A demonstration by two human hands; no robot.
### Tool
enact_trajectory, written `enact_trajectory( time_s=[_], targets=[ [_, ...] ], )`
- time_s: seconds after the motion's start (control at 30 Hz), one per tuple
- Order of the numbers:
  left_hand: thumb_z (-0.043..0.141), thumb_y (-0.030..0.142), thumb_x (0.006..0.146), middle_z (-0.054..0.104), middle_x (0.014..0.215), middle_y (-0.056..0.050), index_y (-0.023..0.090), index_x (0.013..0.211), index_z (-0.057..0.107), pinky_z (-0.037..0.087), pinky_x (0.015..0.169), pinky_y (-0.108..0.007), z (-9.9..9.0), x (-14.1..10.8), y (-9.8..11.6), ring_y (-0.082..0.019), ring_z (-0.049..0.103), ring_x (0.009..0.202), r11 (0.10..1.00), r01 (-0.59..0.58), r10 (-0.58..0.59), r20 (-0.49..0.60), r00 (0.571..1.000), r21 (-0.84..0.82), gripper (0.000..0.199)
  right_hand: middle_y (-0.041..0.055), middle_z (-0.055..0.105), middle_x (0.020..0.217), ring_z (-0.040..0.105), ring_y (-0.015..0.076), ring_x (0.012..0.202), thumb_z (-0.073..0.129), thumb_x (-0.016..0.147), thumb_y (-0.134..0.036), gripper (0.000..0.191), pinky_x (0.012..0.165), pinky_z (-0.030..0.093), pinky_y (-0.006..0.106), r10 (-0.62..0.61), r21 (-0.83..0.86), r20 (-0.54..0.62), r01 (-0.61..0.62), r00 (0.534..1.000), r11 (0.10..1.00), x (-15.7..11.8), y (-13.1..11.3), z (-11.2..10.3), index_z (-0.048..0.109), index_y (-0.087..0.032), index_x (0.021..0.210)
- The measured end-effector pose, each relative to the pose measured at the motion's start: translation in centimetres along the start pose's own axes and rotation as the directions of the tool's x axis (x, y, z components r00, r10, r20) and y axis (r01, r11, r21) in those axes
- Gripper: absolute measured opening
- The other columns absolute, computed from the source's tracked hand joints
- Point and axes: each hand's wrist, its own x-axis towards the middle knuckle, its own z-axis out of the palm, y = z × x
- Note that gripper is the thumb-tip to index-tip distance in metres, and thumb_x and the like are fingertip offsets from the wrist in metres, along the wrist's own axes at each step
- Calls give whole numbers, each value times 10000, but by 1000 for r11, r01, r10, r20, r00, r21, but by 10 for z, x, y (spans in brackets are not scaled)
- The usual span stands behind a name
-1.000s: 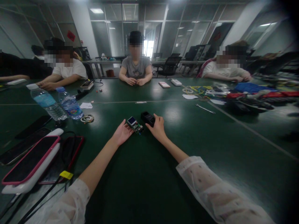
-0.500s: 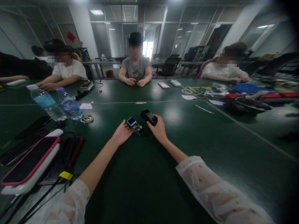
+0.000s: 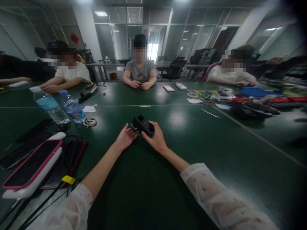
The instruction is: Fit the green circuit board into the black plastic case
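My right hand (image 3: 157,135) is closed round the right end of a black plastic casing (image 3: 143,123), which has a square window and small cut-outs in its face. Beneath the casing, a green circuit board (image 3: 134,128) shows only along its left and lower edges; its small screen is hidden. My left hand (image 3: 126,137) holds the board from the left, palm up, with the fingers under it. The casing lies over the board, tilted; whether the two are seated together I cannot tell.
Two water bottles (image 3: 51,105) and a coil of cable (image 3: 90,122) stand to the left. Several phones (image 3: 33,163) with black cables lie nearer me. A wrench (image 3: 210,113) and a heap of tools and wires (image 3: 254,99) lie to the right. Several people sit across the green table (image 3: 148,191).
My right hand has moved left with the black casing, from beside the circuit board to on top of it. The board's screen is now covered. My left hand has hardly moved.
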Motion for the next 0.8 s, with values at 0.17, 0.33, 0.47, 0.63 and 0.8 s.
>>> enact_trajectory(
  time_s=[0.17, 0.33, 0.47, 0.63, 0.8],
  targets=[
    [443, 403, 915, 629, 899, -95, 137, 1067, 542, 495, 817, -307, 3, -3, 1, -186, 631, 853, 1000, -4, 4, -20, 1000, -5, 322, 124, 542, 1187, 546, 282, 1101, 614, 816, -312, 502, 950, 466, 483, -79, -15, 125, 81, 989, 997, 0, 3, 2, 418, -220, 1269],
    [459, 406, 910, 635, 921, -98, 131, 1026, 548, 493, 840, -299, -1, 0, 0, -188, 630, 891, 1000, -7, 7, 0, 1000, -25, 311, 127, 565, 1138, 562, 280, 1048, 614, 819, -295, 451, 907, 485, 476, -61, -32, 177, 68, 982, 997, 2, 9, 5, 449, -198, 1227],
    [467, 416, 906, 634, 935, -107, 133, 1013, 549, 477, 896, -311, -3, 2, -1, -195, 621, 935, 1000, -6, 6, 14, 1000, -20, 314, 120, 570, 1123, 566, 266, 1029, 625, 822, -325, 435, 898, 485, 459, -11, -22, 162, 14, 987, 1000, 2, 15, 6, 458, -192, 1201],
    [480, 425, 900, 633, 944, -113, 135, 999, 550, 463, 928, -330, 0, 1, 0, -205, 615, 961, 1000, -7, 8, 4, 1000, -25, 314, 128, 572, 1120, 564, 259, 1012, 623, 828, -353, 430, 876, 484, 434, 39, -29, 221, -33, 974, 999, 2, 19, 8, 463, -173, 1183],
    [469, 421, 908, 632, 917, -110, 130, 954, 553, 462, 912, -334, 1, 0, 0, -205, 619, 931, 999, -21, 21, -9, 1000, -27, 307, 127, 581, 1082, 563, 251, 951, 614, 833, -369, 419, 836, 478, 415, 55, -38, 242, -47, 969, 998, 3, 23, 10, 461, -167, 1166]
  ],
)
